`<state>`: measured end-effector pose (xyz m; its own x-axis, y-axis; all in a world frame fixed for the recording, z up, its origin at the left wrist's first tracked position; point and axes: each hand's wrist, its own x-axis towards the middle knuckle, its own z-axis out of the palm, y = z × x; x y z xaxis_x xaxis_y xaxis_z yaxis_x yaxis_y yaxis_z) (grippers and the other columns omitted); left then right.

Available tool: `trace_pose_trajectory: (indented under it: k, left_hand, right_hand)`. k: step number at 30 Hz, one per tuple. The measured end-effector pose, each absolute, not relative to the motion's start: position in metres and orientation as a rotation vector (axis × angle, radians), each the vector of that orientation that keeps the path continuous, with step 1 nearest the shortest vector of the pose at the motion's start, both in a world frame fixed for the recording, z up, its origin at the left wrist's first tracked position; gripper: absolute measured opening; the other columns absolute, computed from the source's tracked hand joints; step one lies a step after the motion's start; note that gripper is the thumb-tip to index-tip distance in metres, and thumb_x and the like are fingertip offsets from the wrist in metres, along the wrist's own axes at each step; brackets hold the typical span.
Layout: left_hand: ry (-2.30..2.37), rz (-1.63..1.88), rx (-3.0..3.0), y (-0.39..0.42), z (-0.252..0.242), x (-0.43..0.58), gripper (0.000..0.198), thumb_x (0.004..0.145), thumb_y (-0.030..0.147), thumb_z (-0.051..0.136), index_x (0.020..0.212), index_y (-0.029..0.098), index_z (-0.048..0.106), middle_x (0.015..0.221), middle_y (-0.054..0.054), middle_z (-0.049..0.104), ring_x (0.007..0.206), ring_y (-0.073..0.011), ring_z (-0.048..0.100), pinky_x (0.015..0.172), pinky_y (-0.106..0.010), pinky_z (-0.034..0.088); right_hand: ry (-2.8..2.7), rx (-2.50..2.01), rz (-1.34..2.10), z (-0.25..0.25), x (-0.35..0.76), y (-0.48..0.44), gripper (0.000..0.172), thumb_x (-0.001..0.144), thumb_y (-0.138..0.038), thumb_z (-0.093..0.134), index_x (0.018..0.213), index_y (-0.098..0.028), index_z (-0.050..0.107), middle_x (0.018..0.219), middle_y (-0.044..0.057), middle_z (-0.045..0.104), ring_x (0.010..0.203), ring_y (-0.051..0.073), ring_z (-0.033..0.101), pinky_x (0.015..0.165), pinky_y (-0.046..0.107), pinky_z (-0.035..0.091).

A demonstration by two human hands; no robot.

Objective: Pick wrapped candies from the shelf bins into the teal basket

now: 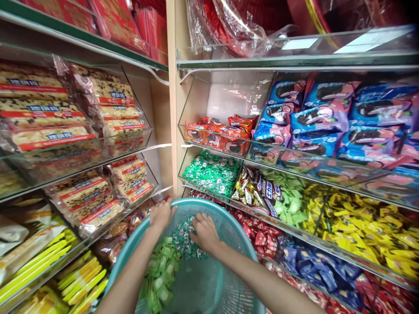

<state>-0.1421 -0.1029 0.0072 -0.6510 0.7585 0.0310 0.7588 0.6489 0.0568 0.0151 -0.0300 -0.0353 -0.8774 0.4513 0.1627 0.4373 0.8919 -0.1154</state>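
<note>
A large teal plastic basket [229,211] stands in front of the shelves at the bottom centre. My left hand [163,214] is at its far left rim, with fingers wrapped over the edge. Inside the basket, my right hand [204,231] rests on small green-and-white wrapped candies [186,237], its fingers curled; whether any candy is in its grip is hidden. Light green packets [160,274] lie on the basket's left side, below my left forearm. Similar green-and-white candies [212,172] fill a clear shelf compartment just beyond the basket.
Packaged pastry bars [52,111] fill the left shelves. Blue cookie packs [317,115] and red packs [222,133] sit at upper right, above yellow candies [369,226] and dark blue ones [321,266]. Clear shelf edges and a wooden post [172,100] border the basket.
</note>
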Motion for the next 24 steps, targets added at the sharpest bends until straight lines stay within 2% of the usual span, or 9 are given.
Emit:
trace_pose_trajectory:
  k: [11, 19, 24]
  left_hand:
    - [-2.835, -0.110, -1.323, -0.100, 0.004, -0.146, 0.038, 0.090, 0.042, 0.032, 0.114, 0.021, 0.053, 0.106, -0.012, 0.063, 0.098, -0.0234, 0.059, 0.082, -0.036, 0.042]
    - [-2.844, -0.106, -1.340, -0.096, 0.009, -0.142, 0.041, 0.090, 0.044, 0.032, 0.117, 0.020, 0.050, 0.110, -0.012, 0.062, 0.099, -0.0238, 0.059, 0.082, -0.036, 0.042]
    - [-2.840, -0.143, -1.340, -0.097, 0.005, -0.146, 0.042, 0.089, 0.045, 0.031, 0.117, 0.021, 0.051, 0.109, -0.012, 0.062, 0.099, -0.0238, 0.058, 0.083, -0.037, 0.042]
  right_hand:
    - [-2.866, -0.697, 0.114, -0.024, 0.017, -0.035, 0.020, 0.080, -0.034, 0.057, 0.093, -0.020, 0.059, 0.103, 0.007, 0.056, 0.099, 0.023, 0.047, 0.082, 0.034, 0.035]
    - [-2.591, -0.544, 0.067, 0.072, 0.006, -0.008, 0.011, 0.086, -0.027, 0.051, 0.091, -0.021, 0.059, 0.096, 0.005, 0.055, 0.093, 0.019, 0.046, 0.078, 0.029, 0.033]
    - [-2.539, -0.753, -0.021, 0.109, -0.013, 0.039, 0.014, 0.086, -0.023, 0.049, 0.091, -0.021, 0.062, 0.098, 0.007, 0.055, 0.095, 0.021, 0.045, 0.078, 0.030, 0.033]
